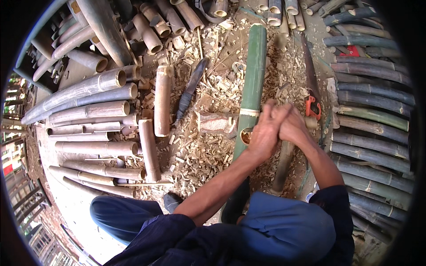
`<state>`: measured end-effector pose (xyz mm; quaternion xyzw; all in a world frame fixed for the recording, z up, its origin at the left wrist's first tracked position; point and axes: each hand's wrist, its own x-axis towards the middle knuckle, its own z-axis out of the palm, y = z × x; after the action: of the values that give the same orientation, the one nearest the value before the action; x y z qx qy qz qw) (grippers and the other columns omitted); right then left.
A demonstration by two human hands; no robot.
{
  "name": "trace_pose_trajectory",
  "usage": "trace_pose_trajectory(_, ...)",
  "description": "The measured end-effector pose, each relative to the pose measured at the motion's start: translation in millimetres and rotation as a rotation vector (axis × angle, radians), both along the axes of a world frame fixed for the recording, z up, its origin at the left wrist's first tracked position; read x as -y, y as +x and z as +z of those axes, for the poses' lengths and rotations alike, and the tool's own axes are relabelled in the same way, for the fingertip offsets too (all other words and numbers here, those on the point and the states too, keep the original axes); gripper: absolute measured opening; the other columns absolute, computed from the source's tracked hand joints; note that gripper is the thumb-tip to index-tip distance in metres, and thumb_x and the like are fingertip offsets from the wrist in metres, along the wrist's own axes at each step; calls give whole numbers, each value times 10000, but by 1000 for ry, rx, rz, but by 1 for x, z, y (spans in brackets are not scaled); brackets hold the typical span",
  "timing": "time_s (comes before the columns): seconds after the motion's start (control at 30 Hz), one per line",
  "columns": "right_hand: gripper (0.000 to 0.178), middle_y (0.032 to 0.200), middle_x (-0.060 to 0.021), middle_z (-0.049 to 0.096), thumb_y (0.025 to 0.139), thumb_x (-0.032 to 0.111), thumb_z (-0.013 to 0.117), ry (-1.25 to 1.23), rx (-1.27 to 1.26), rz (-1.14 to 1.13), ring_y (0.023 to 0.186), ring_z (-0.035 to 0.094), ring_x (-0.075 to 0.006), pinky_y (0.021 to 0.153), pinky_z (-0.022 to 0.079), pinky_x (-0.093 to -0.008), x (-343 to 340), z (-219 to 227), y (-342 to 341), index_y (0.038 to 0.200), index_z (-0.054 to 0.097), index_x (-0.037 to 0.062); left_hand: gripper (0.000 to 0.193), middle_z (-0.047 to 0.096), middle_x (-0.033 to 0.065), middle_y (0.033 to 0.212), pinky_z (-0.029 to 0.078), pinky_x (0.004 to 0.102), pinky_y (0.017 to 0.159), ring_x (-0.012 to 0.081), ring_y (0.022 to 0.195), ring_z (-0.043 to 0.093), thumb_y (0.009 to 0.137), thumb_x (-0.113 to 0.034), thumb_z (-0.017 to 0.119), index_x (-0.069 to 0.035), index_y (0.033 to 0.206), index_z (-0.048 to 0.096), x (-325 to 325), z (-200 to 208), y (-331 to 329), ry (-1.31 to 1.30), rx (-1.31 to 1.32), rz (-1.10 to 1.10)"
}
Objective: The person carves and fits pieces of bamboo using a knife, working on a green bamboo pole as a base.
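A green bamboo pole [254, 66] lies lengthwise in front of me, with a pale ring at its node and an opening [245, 136] cut beside my left hand. My left hand [265, 132] and my right hand [293, 126] are pressed together over the pole's right side. Both have their fingers closed, and whatever they hold is hidden and slightly blurred. Just right of my right hand a short pale cylindrical end [310, 123] sticks out; I cannot tell whether it is gripped. Under my right wrist lies a brownish bamboo length [283, 166].
A saw with an orange handle [313, 107] lies to the right. Left of the pole are a knife with a dark wrapped handle [185, 103] and a rough wood block [217, 123]. Cut bamboo tubes [95, 148] line the left, bamboo poles [370, 115] the right. Shavings [195, 155] cover the ground.
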<state>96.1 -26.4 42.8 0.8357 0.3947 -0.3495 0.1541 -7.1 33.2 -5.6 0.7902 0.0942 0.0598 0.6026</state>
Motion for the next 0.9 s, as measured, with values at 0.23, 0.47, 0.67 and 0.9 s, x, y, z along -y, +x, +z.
trace_pose_trajectory(0.23, 221, 937, -101, 694, 832, 268, 734, 393, 139, 454, 873, 658, -237, 869, 519, -397, -7, -26, -3, 933, 675, 80, 944, 340, 227, 1434, 595, 520, 977, 397, 1297, 488, 744, 110, 670, -141, 1589, 332, 1, -9, -14, -107, 174, 410)
trace_pose_trajectory(0.47, 484, 1267, -169, 642, 838, 150, 735, 106, -468, -33, 1187, 602, -283, 1030, 497, -397, 71, -9, 4, 1299, 619, 61, 1051, 340, 309, 1470, 545, 517, 1017, 512, 1242, 530, 648, 11, 783, -125, 1568, 293, 40, 25, -12, 65, -231, -107)
trace_pose_trajectory(0.67, 475, 1306, -157, 634, 885, 186, 721, 339, -644, -654, 1243, 582, -301, 1062, 481, -414, 128, -50, -52, 1327, 598, 61, 966, 427, 299, 1443, 527, 521, 1028, 519, 1224, 567, 645, -49, 799, -127, 1517, 390, 33, 25, -17, 159, -356, -507)
trace_pose_trajectory(0.9, 437, 1297, -146, 633, 913, 201, 693, 483, -594, -871, 1231, 586, -290, 1058, 480, -409, 86, -77, -114, 1312, 593, 57, 665, 509, 234, 1360, 512, 488, 1017, 424, 1242, 578, 601, -67, 785, -108, 1255, 668, 3, -10, -16, 196, -382, -1116)
